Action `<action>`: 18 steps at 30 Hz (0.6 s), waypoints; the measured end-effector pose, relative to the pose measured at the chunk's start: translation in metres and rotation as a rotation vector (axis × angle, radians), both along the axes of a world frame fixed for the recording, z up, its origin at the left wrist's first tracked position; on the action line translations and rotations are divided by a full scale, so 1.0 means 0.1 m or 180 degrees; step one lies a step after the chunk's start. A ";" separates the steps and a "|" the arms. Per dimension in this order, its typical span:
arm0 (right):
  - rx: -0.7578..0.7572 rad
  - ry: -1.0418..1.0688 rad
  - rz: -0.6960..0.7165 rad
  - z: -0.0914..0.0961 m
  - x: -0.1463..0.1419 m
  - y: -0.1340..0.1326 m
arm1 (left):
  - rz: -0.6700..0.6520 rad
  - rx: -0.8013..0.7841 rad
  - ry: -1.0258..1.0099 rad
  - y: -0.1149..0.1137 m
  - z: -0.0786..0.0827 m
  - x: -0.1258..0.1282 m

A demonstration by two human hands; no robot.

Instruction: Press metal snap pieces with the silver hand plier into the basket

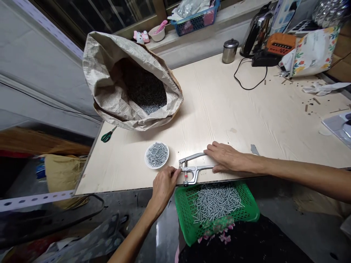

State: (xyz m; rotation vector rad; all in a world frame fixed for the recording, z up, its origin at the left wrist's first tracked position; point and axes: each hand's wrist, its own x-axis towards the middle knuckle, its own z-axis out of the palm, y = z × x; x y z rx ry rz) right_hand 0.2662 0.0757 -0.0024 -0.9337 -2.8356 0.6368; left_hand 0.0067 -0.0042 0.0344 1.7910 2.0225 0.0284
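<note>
My right hand (226, 157) is closed around the two handles of a grey metal pair of snap-fastener pliers (194, 176), lying flat at the table's front edge with the handles spread. My left hand (164, 182) touches the pliers' head, thumb and forefinger pinched together; whatever is between them is too small to make out. Just beyond it sits a white bowl (146, 162) full of small silvery metal pieces (157, 154). Below the table edge, on my lap, a green plastic basket (184, 212) holds many short metal rods (218, 202).
A large open sack (101, 78) with more metal pieces stands at the back left of the table (214, 106). Green-handled scissors (106, 136) lie at the left edge. A metal canister (229, 52), a kettle (255, 31) and a cable (251, 88) are at the back right.
</note>
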 end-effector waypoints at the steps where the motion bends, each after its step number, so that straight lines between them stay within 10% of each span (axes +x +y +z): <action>1: 0.0113 -0.0005 -0.0063 0.01 0.01 0.02 | 0.0059 -0.0099 -0.0035 -0.02 -0.01 -0.01; 8: 0.0980 0.0117 -0.0434 -0.01 -0.10 0.05 | 0.0219 -0.0264 -0.0484 -0.14 -0.13 -0.06; 18: 0.0797 0.0040 -0.0466 -0.23 -0.31 0.43 | 0.0157 -0.0017 -0.0444 0.05 -0.23 -0.01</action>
